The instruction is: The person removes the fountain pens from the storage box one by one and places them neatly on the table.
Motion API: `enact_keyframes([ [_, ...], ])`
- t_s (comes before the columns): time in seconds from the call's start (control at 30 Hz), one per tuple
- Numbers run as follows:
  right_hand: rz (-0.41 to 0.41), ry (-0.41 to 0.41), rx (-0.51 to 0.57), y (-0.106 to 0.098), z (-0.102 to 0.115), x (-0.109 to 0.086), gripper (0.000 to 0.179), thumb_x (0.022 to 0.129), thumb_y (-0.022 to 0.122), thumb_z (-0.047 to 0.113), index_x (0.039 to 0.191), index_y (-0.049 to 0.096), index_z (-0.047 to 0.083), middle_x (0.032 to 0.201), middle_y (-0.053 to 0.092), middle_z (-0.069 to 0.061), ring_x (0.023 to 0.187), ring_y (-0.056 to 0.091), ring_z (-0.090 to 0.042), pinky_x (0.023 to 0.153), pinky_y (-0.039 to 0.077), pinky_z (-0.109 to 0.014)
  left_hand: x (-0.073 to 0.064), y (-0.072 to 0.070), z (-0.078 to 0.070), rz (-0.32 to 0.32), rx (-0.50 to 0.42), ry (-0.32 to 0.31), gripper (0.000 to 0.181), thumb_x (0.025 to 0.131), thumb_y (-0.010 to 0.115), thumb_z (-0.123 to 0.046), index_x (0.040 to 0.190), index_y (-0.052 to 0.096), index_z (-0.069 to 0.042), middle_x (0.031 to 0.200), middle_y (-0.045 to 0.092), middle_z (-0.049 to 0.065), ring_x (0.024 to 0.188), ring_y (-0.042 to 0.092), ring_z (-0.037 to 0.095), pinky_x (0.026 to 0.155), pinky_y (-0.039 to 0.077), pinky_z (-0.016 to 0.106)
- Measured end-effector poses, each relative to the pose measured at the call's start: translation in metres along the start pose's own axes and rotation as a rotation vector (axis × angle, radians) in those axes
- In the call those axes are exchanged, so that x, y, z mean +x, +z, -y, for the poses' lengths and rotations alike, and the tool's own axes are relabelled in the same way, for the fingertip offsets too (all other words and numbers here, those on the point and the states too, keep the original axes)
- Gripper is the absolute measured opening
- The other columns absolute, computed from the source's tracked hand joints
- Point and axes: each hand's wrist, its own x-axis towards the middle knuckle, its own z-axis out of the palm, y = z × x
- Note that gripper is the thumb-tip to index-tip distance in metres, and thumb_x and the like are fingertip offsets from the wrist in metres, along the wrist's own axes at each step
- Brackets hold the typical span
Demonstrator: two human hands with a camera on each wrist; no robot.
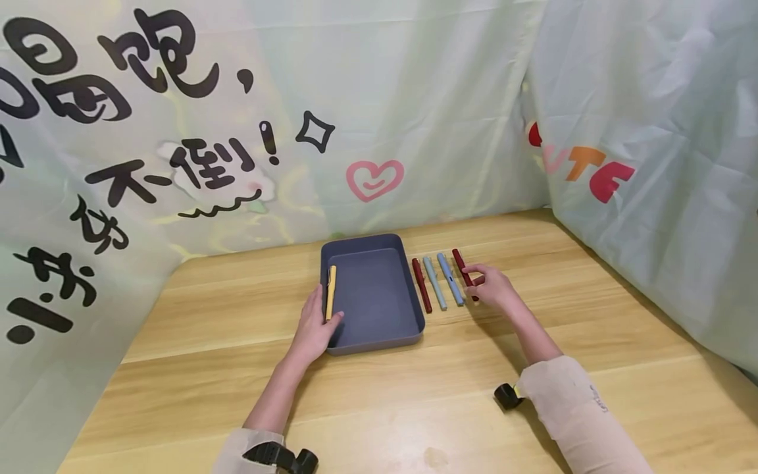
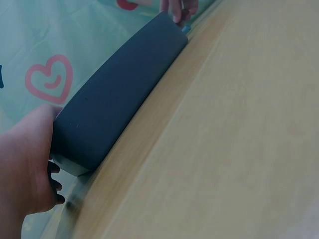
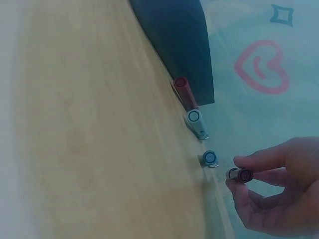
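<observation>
My left hand [image 1: 309, 331] grips the left wall of a dark blue-grey tray [image 1: 373, 299], thumb over the rim and fingers along the outside. A yellow pen [image 1: 331, 293] lies inside the tray along its left wall, close to that hand. To the right of the tray, my right hand [image 1: 494, 288] pinches a dark red pen [image 3: 244, 175] between thumb and fingers. Left of that pen lie a blue pen [image 1: 451, 280], a pale blue-green pen [image 1: 435, 283] and another dark red pen [image 1: 422, 285], side by side and roughly parallel, the last right beside the tray.
The wooden table [image 1: 403, 408] extends around the tray and pens. Behind it hangs a pale printed curtain [image 1: 438, 118], which also runs along the right side. A black wrist camera [image 1: 506, 397] sits at the right sleeve, another [image 1: 304, 461] at the left.
</observation>
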Motion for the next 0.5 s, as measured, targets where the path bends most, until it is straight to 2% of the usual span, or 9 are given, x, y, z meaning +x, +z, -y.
enact_keyframes([
  [0.17, 0.005, 0.016, 0.008, 0.001, -0.005, 0.000, 0.043, 0.085, 0.059, -0.001, 0.127, 0.047, -0.005, 0.091, 0.059, -0.021, 0.067, 0.061, -0.022, 0.060, 0.049, -0.034, 0.000, -0.001, -0.002, 0.002, -0.004, 0.001, 0.075, 0.092, 0.054, -0.025, 0.145, 0.008, 0.003, 0.148, 0.009, 0.024, 0.135, 0.007, 0.038, 0.106, 0.011, 0.051],
  [0.3, 0.003, 0.014, 0.012, 0.002, -0.009, 0.002, 0.044, 0.085, 0.061, -0.001, 0.126, 0.047, -0.006, 0.090, 0.059, -0.020, 0.069, 0.059, -0.022, 0.060, 0.049, -0.031, 0.000, -0.002, -0.003, 0.006, -0.003, -0.001, 0.075, 0.093, 0.054, -0.024, 0.145, 0.007, 0.004, 0.148, 0.009, 0.024, 0.135, 0.006, 0.038, 0.106, 0.011, 0.052],
  [0.5, -0.007, 0.013, -0.039, 0.005, -0.013, 0.005, 0.046, 0.084, 0.063, 0.003, 0.127, 0.048, -0.005, 0.093, 0.059, -0.021, 0.075, 0.058, -0.025, 0.059, 0.046, -0.028, 0.000, -0.002, -0.003, 0.012, 0.000, -0.006, 0.075, 0.093, 0.053, -0.024, 0.145, 0.007, 0.003, 0.148, 0.009, 0.024, 0.135, 0.006, 0.038, 0.106, 0.011, 0.052],
])
